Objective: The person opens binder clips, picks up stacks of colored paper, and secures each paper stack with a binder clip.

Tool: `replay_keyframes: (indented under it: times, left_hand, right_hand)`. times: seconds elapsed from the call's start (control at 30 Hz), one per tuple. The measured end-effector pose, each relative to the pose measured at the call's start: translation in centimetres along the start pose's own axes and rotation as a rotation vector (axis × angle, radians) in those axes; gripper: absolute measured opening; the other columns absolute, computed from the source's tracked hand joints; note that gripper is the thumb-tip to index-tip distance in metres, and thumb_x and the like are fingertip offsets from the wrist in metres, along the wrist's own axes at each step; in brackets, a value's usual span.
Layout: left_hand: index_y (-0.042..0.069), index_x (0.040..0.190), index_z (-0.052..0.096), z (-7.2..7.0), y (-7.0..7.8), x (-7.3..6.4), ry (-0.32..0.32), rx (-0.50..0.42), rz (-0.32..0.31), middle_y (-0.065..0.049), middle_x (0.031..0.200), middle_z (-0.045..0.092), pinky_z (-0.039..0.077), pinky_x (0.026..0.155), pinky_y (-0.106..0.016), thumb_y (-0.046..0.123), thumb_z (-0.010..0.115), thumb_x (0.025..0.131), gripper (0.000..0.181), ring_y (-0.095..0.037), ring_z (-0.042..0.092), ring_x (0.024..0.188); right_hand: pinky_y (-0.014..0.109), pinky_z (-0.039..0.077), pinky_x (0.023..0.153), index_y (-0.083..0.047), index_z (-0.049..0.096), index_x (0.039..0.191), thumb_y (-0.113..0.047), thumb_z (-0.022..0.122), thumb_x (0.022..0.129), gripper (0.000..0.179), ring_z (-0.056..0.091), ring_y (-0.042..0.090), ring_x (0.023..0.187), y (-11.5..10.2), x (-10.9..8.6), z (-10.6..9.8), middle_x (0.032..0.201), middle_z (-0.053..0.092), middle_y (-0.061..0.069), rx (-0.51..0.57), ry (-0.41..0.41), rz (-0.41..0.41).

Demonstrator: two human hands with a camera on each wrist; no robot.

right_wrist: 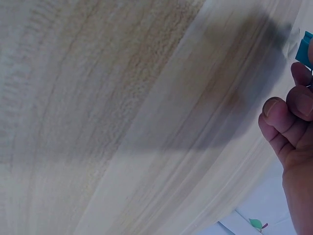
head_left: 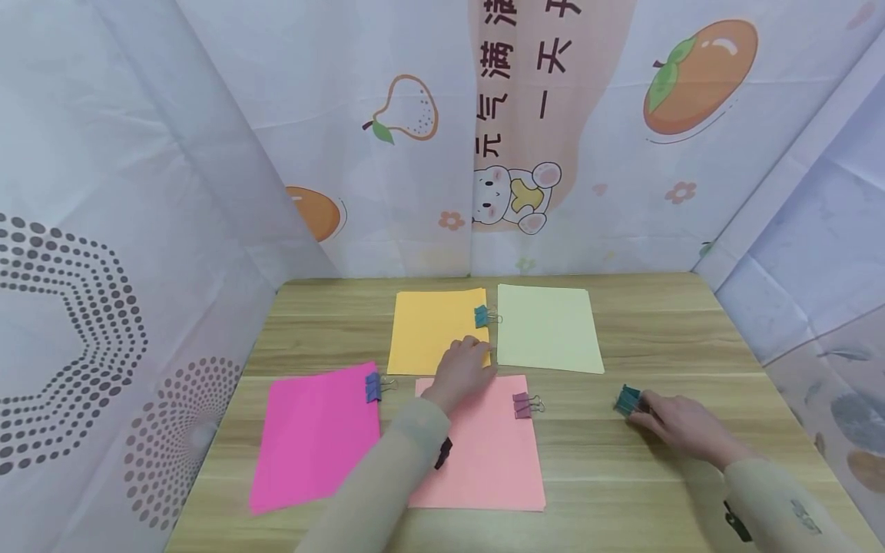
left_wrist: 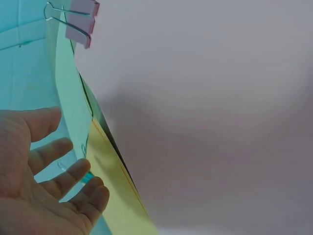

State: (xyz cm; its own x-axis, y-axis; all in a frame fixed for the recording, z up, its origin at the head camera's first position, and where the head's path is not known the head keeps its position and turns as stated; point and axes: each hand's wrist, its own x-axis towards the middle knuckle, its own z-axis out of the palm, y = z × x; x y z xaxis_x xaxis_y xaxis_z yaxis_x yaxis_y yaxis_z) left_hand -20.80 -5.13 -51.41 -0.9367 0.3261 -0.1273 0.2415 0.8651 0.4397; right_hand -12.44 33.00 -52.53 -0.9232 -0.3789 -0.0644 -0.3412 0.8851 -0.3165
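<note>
My right hand (head_left: 684,426) pinches a teal binder clip (head_left: 628,400) by its handle end, above the right side of the table. Only part of that clip shows at the edge of the right wrist view, near the curled fingers (right_wrist: 276,110). My left hand (head_left: 465,369) reaches over the far edge of the pink paper stack (head_left: 484,468), close to the yellow paper stack (head_left: 429,330). Its fingers are loosely bent and hold nothing in the left wrist view. A mauve binder clip (head_left: 523,405) grips the pink stack's right edge, and a teal binder clip (head_left: 481,316) the yellow stack's.
A pale green paper stack (head_left: 549,326) with no clip showing lies at the back, right of the yellow one. At left, a magenta paper stack (head_left: 318,438) carries a blue binder clip (head_left: 374,387). Printed curtains (head_left: 387,192) stand behind the wooden table (head_left: 588,468).
</note>
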Motion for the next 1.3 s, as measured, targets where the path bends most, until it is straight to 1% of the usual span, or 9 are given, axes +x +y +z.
replay_keyframes:
  times: [0.2,0.3,0.47,0.6,0.77,0.87,1.0,1.1,1.3]
  left_hand:
    - [0.014,0.140,0.062,0.9,1.9,1.3,0.021,-0.080,-0.001,-0.011,0.143,0.055,0.047,0.105,-0.048,0.029,0.062,0.100,0.043,-0.033,0.052,0.131]
    - [0.015,0.141,0.061,1.4,2.8,2.0,0.042,-0.089,-0.008,-0.010,0.144,0.054,0.048,0.103,-0.046,0.028,0.062,0.099,0.044,-0.032,0.052,0.130]
    - [0.017,0.142,0.059,1.9,4.2,2.8,0.071,0.013,-0.053,-0.009,0.146,0.049,0.050,0.099,-0.041,0.033,0.063,0.098,0.047,-0.034,0.052,0.128]
    - [0.016,0.144,0.056,2.1,4.9,2.9,0.065,0.098,-0.107,-0.012,0.148,0.046,0.050,0.096,-0.040,0.040,0.064,0.099,0.052,-0.036,0.051,0.123]
    - [0.017,0.145,0.054,3.4,4.8,3.6,0.070,0.141,-0.156,-0.013,0.144,0.046,0.048,0.092,-0.040,0.050,0.064,0.097,0.059,-0.034,0.050,0.116]
    - [0.018,0.143,0.054,4.2,4.8,4.1,0.091,0.166,-0.178,-0.012,0.140,0.048,0.047,0.093,-0.041,0.056,0.064,0.095,0.062,-0.033,0.049,0.116]
    - [0.015,0.135,0.056,4.9,5.0,4.5,0.147,0.205,-0.188,-0.012,0.132,0.053,0.045,0.095,-0.042,0.061,0.065,0.092,0.064,-0.031,0.049,0.116]
    - [0.012,0.132,0.056,5.2,5.2,4.7,0.172,0.236,-0.177,-0.013,0.128,0.054,0.044,0.100,-0.040,0.061,0.066,0.092,0.064,-0.029,0.048,0.117]
    - [0.011,0.137,0.053,5.6,5.8,4.9,0.164,0.294,-0.182,-0.014,0.131,0.054,0.044,0.104,-0.037,0.063,0.065,0.091,0.071,-0.026,0.048,0.121]
  right_hand:
    - [0.025,0.036,0.052,-0.019,0.051,0.085,-0.033,0.071,0.096,0.026,0.039,0.003,0.057,0.1,0.3,-0.2,0.066,0.047,-0.012,-0.006,0.011,-0.007]
    - [0.025,0.036,0.052,-0.020,0.051,0.084,-0.033,0.072,0.095,0.027,0.039,0.003,0.057,0.0,0.3,-0.2,0.066,0.047,-0.012,-0.010,0.019,-0.014]
    - [0.025,0.036,0.051,-0.020,0.051,0.084,-0.033,0.072,0.095,0.028,0.039,0.003,0.057,0.0,0.3,-0.3,0.066,0.047,-0.012,-0.012,0.013,-0.020]
    - [0.025,0.037,0.052,-0.019,0.051,0.084,-0.034,0.070,0.096,0.027,0.040,0.004,0.057,0.0,0.1,-0.3,0.067,0.049,-0.011,-0.001,-0.019,0.001]
    - [0.025,0.036,0.052,-0.018,0.051,0.085,-0.034,0.068,0.098,0.027,0.040,0.004,0.058,0.0,-0.1,-0.3,0.068,0.049,-0.010,0.005,-0.037,0.009]
    - [0.024,0.036,0.052,-0.018,0.051,0.086,-0.034,0.068,0.098,0.026,0.039,0.003,0.058,0.0,-0.2,-0.3,0.068,0.048,-0.010,0.011,-0.040,0.008]
    - [0.024,0.035,0.052,-0.019,0.051,0.085,-0.034,0.069,0.098,0.027,0.038,0.002,0.057,0.0,-0.2,-0.3,0.067,0.046,-0.011,0.006,-0.038,0.005]
    - [0.024,0.035,0.052,-0.018,0.050,0.084,-0.034,0.069,0.098,0.027,0.038,0.002,0.057,0.0,-0.2,-0.3,0.067,0.047,-0.011,0.001,-0.036,0.006]
    - [0.025,0.036,0.052,-0.019,0.052,0.085,-0.034,0.068,0.098,0.026,0.040,0.002,0.057,0.2,-0.3,-0.3,0.068,0.049,-0.012,-0.003,-0.034,0.007]
